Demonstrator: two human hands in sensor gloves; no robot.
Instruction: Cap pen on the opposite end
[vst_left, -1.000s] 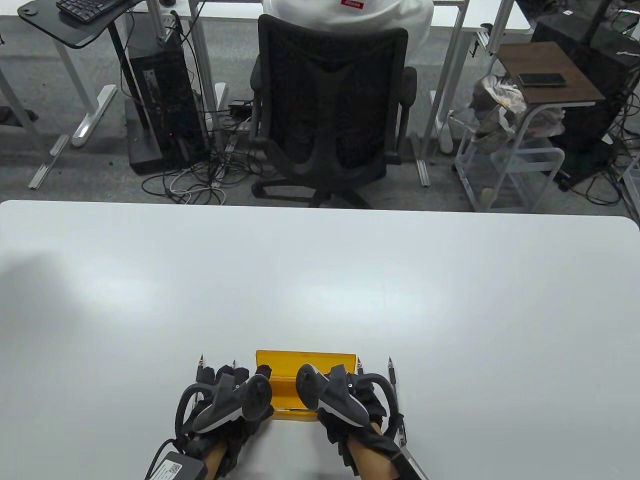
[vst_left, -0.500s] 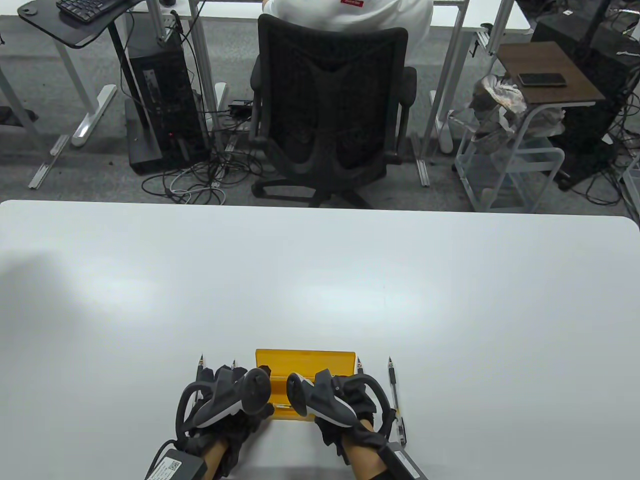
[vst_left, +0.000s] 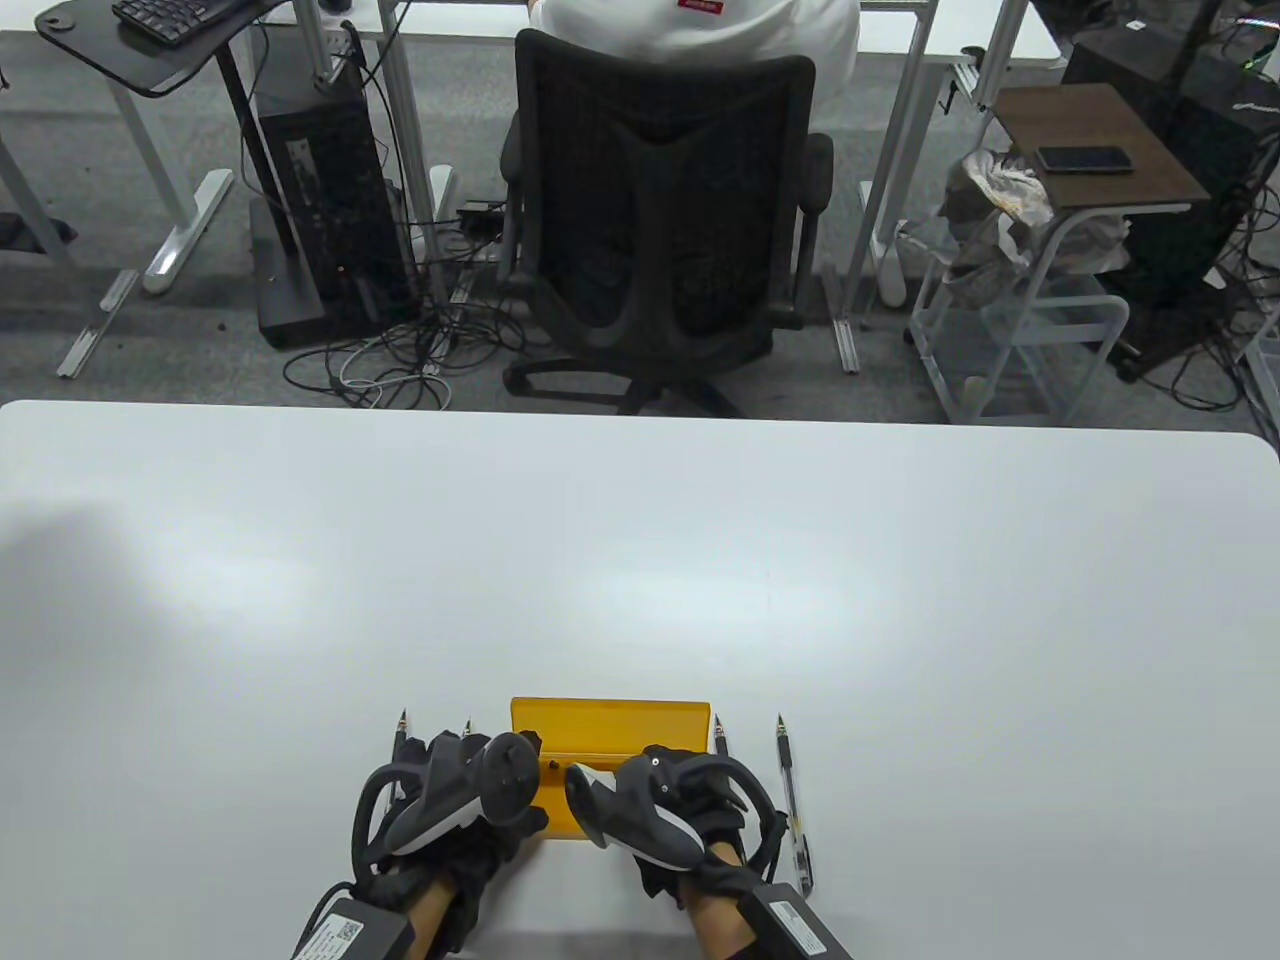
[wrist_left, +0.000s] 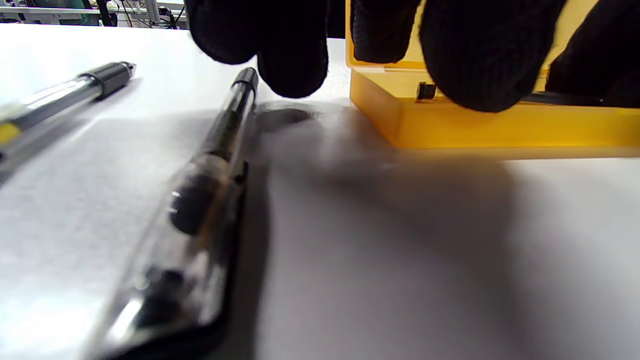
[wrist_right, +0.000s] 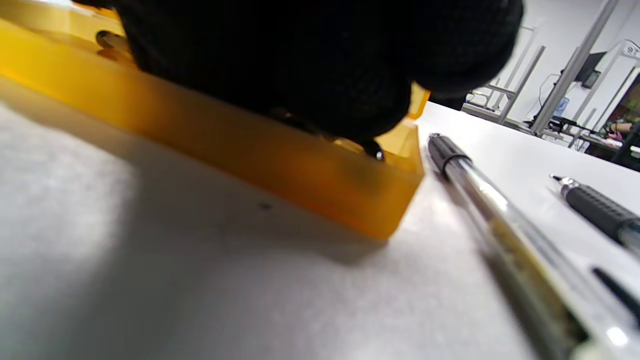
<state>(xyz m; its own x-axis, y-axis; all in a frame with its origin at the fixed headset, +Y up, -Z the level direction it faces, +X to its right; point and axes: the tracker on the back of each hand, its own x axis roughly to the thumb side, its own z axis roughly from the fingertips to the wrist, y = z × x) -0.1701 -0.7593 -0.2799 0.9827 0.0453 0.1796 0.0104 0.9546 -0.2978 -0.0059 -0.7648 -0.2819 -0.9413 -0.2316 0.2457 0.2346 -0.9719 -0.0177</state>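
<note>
A yellow tray (vst_left: 610, 722) sits near the table's front edge, also seen in the left wrist view (wrist_left: 500, 130) and the right wrist view (wrist_right: 280, 170). A black pen lies along the tray's near side, with one end (wrist_left: 426, 91) showing. My left hand (vst_left: 470, 785) holds it at the tray's left end, with a fingertip (wrist_left: 475, 65) over it. My right hand (vst_left: 665, 800) curls over the pen at the tray's right end, and a dark tip (wrist_right: 375, 150) sticks out below the fingers. Most of the pen is hidden by the gloves.
Two pens lie left of the tray (wrist_left: 220, 140) (wrist_left: 65, 95), their tips showing in the table view (vst_left: 402, 730) (vst_left: 466, 728). Two more lie to its right (vst_left: 719, 738) (vst_left: 790, 790), also seen in the right wrist view (wrist_right: 480, 200) (wrist_right: 600, 210). An office chair (vst_left: 660, 200) stands beyond the table.
My right hand has moved left along the tray toward my left hand and turned inward. My left hand has barely moved. The pen in the tray is now mostly covered.
</note>
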